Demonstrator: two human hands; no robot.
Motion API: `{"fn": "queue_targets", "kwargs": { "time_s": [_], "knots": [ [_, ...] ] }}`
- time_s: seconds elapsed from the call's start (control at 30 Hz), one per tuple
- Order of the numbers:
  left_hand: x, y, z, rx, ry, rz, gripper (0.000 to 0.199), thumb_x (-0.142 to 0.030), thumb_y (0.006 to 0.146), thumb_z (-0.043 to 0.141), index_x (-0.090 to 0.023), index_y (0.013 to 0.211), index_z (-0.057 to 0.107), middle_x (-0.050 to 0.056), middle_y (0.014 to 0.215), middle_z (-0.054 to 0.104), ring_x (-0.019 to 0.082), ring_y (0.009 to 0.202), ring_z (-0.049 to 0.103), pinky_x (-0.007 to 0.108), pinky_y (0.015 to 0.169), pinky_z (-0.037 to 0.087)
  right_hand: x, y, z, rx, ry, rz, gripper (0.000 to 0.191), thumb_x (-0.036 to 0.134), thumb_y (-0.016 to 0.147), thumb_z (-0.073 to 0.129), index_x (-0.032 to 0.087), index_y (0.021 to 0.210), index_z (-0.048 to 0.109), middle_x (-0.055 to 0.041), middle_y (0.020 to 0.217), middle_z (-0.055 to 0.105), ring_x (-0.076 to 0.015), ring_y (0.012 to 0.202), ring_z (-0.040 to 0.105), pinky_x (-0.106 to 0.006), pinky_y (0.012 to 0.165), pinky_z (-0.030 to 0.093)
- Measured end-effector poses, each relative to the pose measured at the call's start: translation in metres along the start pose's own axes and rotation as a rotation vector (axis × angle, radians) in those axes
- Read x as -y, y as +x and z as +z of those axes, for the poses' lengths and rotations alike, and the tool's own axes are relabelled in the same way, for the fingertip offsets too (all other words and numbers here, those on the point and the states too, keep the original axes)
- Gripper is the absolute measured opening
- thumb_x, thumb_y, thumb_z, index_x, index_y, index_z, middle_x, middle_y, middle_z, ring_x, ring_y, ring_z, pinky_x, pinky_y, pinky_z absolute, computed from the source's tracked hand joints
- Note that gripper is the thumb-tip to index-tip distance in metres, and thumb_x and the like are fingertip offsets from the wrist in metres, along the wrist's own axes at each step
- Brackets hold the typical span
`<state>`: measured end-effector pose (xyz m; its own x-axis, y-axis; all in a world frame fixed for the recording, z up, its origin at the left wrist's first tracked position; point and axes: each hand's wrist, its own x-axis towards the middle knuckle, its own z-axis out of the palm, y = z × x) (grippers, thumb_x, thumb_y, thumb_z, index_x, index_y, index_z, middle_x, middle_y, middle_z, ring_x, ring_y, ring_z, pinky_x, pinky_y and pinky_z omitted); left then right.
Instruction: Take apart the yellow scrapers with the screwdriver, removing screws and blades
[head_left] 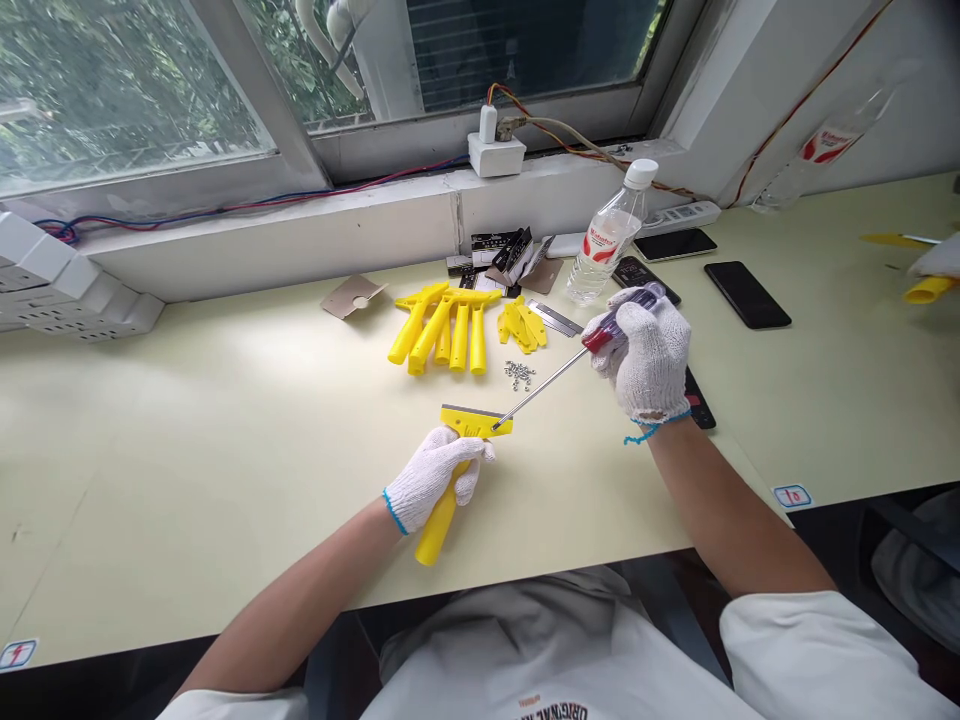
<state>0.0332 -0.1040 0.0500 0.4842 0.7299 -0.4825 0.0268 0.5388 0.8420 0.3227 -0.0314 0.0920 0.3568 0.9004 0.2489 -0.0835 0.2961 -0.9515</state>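
My left hand (pixel 435 472), in a white knit glove, is closed around the neck of a yellow scraper (pixel 437 522) whose blade edge faces away from me. My gloved right hand (pixel 649 355) grips the red and dark translucent handle of a screwdriver (pixel 549 384). Its shaft slants down to the left, and the tip meets the right side of the scraper head. Just beyond lie a small heap of screws (pixel 519 375), several yellow cover pieces (pixel 522 325), metal blades (pixel 553 318) and a group of yellow scraper handles (pixel 442 325).
A water bottle (pixel 609 240) stands behind my right hand, near black phones (pixel 747 295). Black and white packets (pixel 510 255) and a cardboard piece (pixel 352 297) lie toward the sill. White boxes (pixel 71 285) are stacked at left. At far right, another person's gloved hand (pixel 937 258) holds something yellow.
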Motion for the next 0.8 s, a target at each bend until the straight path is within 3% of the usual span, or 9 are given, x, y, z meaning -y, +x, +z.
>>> {"fn": "queue_targets", "kwargs": {
  "time_s": [0.3, 0.8],
  "knots": [
    [-0.0003, 0.0001, 0.0004, -0.002, -0.021, -0.004, 0.024, -0.038, 0.094, 0.065, -0.016, 0.087, 0.072, -0.002, 0.052, 0.051, 0.012, 0.047, 0.038, 0.026, 0.049, 0.039, -0.0018, -0.0042, -0.0012, 0.054, 0.051, -0.056, 0.023, 0.043, 0.09, 0.072, 0.026, 0.101, 0.061, 0.0036, 0.071, 0.071, -0.0138, 0.043, 0.057, -0.024, 0.036, 0.041],
    [-0.0007, 0.0004, 0.0002, -0.002, -0.023, -0.006, 0.025, -0.041, 0.093, 0.067, -0.017, 0.09, 0.072, -0.004, 0.049, 0.048, 0.012, 0.046, 0.038, 0.025, 0.049, 0.04, 0.0027, -0.0048, -0.0019, 0.055, 0.082, -0.049, 0.022, 0.043, 0.09, 0.069, 0.026, 0.101, 0.059, 0.0028, 0.072, 0.072, -0.0131, 0.043, 0.055, -0.023, 0.035, 0.036]
  ]
}}
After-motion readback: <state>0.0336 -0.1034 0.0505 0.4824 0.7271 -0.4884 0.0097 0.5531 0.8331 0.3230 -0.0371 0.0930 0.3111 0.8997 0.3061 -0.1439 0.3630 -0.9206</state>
